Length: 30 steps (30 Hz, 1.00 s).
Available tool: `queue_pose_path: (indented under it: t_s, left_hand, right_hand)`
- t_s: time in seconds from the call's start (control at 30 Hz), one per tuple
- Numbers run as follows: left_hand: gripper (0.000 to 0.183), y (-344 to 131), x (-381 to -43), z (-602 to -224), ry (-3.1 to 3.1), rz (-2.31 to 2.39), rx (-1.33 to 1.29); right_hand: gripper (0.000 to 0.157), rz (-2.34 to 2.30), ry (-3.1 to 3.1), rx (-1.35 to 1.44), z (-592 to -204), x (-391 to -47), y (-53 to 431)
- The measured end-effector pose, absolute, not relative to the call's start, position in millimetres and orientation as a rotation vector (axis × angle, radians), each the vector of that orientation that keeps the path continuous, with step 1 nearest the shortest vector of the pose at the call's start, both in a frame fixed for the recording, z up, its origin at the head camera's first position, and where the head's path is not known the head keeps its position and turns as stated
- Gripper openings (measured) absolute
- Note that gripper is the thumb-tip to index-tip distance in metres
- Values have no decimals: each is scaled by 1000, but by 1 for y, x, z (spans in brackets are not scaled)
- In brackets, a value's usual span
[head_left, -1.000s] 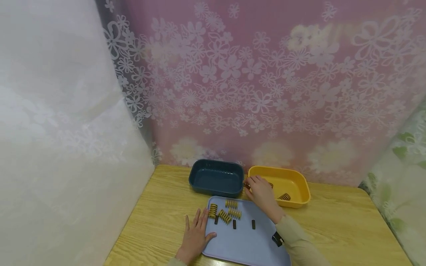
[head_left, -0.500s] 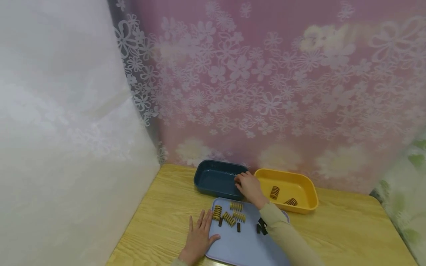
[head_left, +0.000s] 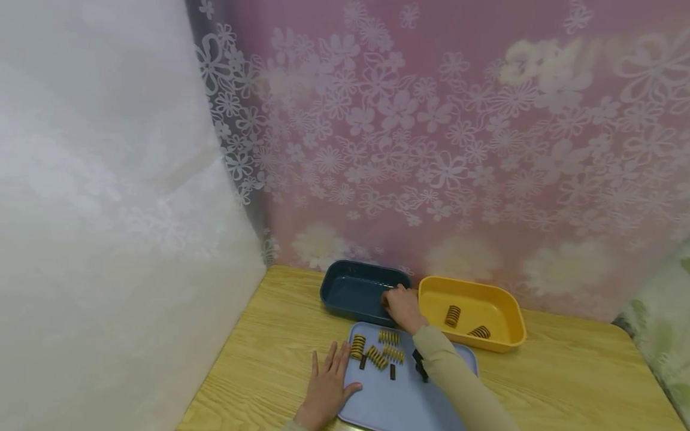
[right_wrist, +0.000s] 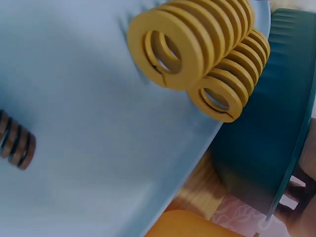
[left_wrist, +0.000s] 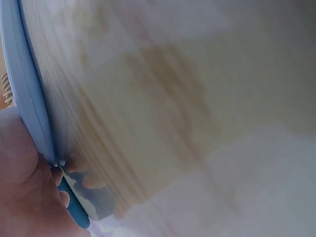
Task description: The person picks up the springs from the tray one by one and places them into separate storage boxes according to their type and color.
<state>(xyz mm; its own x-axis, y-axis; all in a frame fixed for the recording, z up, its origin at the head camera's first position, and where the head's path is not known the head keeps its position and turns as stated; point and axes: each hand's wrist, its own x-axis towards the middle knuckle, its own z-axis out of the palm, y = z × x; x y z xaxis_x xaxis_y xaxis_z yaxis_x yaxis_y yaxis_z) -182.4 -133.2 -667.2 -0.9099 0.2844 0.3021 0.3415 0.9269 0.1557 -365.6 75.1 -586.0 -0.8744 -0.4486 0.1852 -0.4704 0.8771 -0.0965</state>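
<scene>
My right hand (head_left: 403, 308) reaches over the right end of the dark blue bin (head_left: 330, 305), its fingers curled and pointing down inside. They pinch a brown spring, mostly hidden by the hand. In the right wrist view only the fingers (right_wrist: 294, 217) show, past the bin's wall. My left hand (head_left: 326, 389) lies spread with its fingertips on the left edge of the light blue tray (head_left: 399, 404). Several yellow springs (head_left: 358, 346) lie at the tray's back left, seen close as a yellow spring (right_wrist: 190, 42). Small brown springs (head_left: 392, 372) lie in front of them.
The yellow bin (head_left: 517, 311), right of the dark blue one, holds two brown springs (head_left: 453, 316). A black wrist camera (head_left: 420, 365) on the right sleeve covers part of the tray. A wooden table (head_left: 253, 365) bears everything; floral curtains hang behind.
My right hand has carried the brown spring left from the yellow bin's edge to the dark blue bin and lowered a little. The left hand stays on the tray; the head view has shifted slightly.
</scene>
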Motion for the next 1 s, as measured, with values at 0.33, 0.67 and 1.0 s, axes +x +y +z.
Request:
queue_pose_path:
  t_s: [0.33, 0.67, 1.0]
  left_hand:
    - [82, -122, -178, -649, -2855, -249, -472]
    - [85, -122, -178, -652, -2914, -228, -451]
    - [84, -128, -178, -649, -2889, -245, -442]
  right_hand:
    - [12, 181, -3008, 691, -590, -369, 84]
    - [6, 237, -2883, 722, -584, -363, 85]
    - [6, 265, -2580, 780, -571, -352, 90]
